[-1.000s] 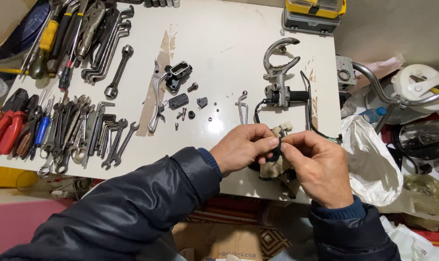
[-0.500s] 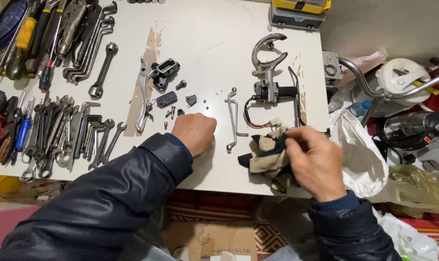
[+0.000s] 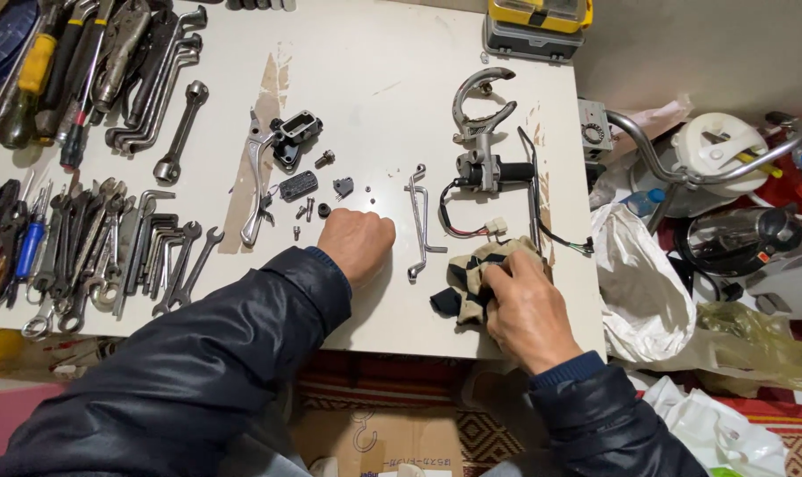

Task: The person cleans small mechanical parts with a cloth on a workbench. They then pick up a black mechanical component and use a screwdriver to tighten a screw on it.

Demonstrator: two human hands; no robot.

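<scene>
Your hands are splitting apart: left out among the small parts, right pressing on the rag.

A second ago both hands were pinching together over the rag [image 3: 472, 278]; now your left hand [image 3: 357, 243] is resting on the table [image 3: 374, 62] with its fingers curled under, so I cannot tell whether it is holding anything. Screws [image 3: 308, 212] are lying just past its knuckles and the bent lever [image 3: 416, 221] just beside them. Your right hand [image 3: 525, 305] is gripping the rag, its fingertips closing over the cloth, wiring [image 3: 458, 225] just beyond.
</scene>
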